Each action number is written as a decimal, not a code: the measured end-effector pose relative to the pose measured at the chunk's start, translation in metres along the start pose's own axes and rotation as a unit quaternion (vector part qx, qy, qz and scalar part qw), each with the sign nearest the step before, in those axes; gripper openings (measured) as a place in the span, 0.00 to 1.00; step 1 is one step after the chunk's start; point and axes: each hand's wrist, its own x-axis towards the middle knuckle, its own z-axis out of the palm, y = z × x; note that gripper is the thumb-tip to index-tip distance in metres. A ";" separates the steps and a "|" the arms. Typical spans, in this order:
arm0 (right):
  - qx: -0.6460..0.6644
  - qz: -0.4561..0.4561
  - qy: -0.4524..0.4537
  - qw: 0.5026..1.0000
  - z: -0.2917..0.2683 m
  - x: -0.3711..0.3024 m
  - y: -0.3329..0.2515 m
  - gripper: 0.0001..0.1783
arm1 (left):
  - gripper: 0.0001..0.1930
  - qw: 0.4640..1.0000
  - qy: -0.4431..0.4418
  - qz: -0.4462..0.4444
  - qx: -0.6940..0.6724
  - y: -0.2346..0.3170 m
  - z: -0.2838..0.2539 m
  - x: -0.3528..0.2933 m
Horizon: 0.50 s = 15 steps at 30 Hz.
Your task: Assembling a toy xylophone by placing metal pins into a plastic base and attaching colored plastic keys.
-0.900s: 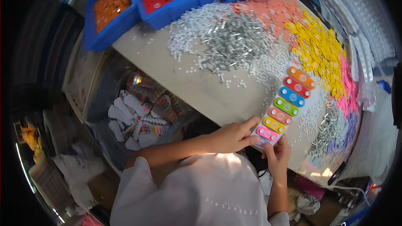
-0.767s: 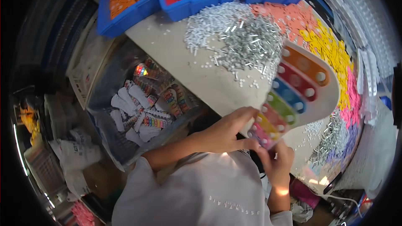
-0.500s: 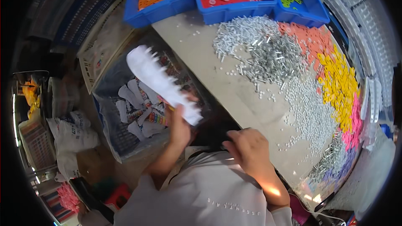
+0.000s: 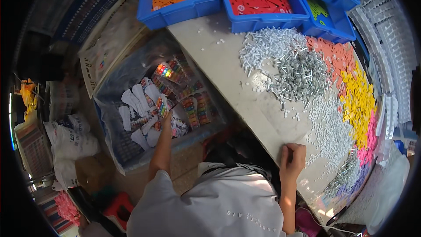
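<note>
My left hand [image 4: 166, 118] reaches into a blue crate [image 4: 110, 137] lined with clear plastic. Its fingers close on the end of a toy xylophone [image 4: 161, 104] with rainbow bars, lying over the pile. Around it are more toy xylophones [image 4: 190, 109], some with coloured bars up and others showing white undersides [image 4: 139, 98]. On the table edge rests my right hand [image 4: 293, 160], its fingers curled in; whatever they may hold is hidden.
The table [image 4: 219, 68] bears heaps of metal pins [image 4: 298, 77], white beads [image 4: 331, 120], yellow pieces [image 4: 356, 101] and salmon pieces [image 4: 331, 55]. Blue bins [image 4: 268, 23] of coloured parts stand at the back. White sacks [image 4: 72, 138] lie left.
My left hand has gone down and left into the crate; the white toothed piece it held up is no longer raised. My right hand has moved right onto the table edge.
</note>
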 end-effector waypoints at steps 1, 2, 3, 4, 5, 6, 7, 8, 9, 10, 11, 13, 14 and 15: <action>-0.009 -0.020 -0.004 1.000 0.001 0.002 0.000 0.06 | 0.51 0.995 -0.005 -0.014 0.103 0.013 -0.003 -0.003; -0.018 -0.041 -0.009 0.999 0.001 0.003 -0.001 0.07 | 0.51 0.994 -0.008 -0.015 0.104 0.008 -0.001 0.005; -0.005 -0.043 -0.011 0.999 0.001 0.003 -0.005 0.07 | 0.50 0.986 0.097 -0.023 0.131 0.002 -0.015 0.020; 0.005 -0.046 -0.014 0.999 0.002 0.004 -0.008 0.07 | 0.49 0.967 0.199 -0.030 0.155 -0.003 -0.030 0.035; 0.010 -0.048 -0.012 0.999 0.002 0.005 -0.009 0.07 | 0.41 0.964 0.228 0.066 0.118 -0.002 -0.037 0.043; 0.006 -0.045 -0.008 0.999 0.003 0.006 -0.009 0.07 | 0.41 0.965 0.222 0.069 0.119 0.010 -0.030 0.042; 0.000 -0.046 -0.009 0.999 0.003 0.006 -0.010 0.07 | 0.37 0.956 0.241 0.160 0.050 0.029 -0.018 0.033; -0.007 -0.046 -0.008 0.999 0.002 0.006 -0.010 0.07 | 0.32 0.935 0.254 0.248 -0.022 0.056 -0.005 0.015; -0.017 -0.039 0.001 0.999 0.001 0.006 -0.008 0.07 | 0.29 0.922 0.223 0.311 -0.065 0.093 0.013 -0.015; -0.014 -0.030 0.002 0.999 -0.001 0.005 -0.005 0.07 | 0.27 0.901 0.188 0.375 -0.108 0.138 0.029 -0.060; -0.014 -0.020 0.006 1.000 -0.003 0.005 -0.003 0.07 | 0.27 0.895 0.141 0.408 -0.115 0.181 0.042 -0.114; -0.006 -0.024 0.015 1.000 -0.008 0.008 -0.004 0.07 | 0.26 0.847 0.079 0.514 -0.113 0.244 0.061 -0.207; 0.007 -0.040 0.006 0.999 -0.008 0.009 -0.004 0.07 | 0.25 0.805 0.062 0.581 -0.109 0.256 0.071 -0.242; 0.018 -0.048 0.008 0.999 -0.007 0.008 -0.002 0.07 | 0.24 0.760 0.007 0.637 -0.126 0.263 0.087 -0.273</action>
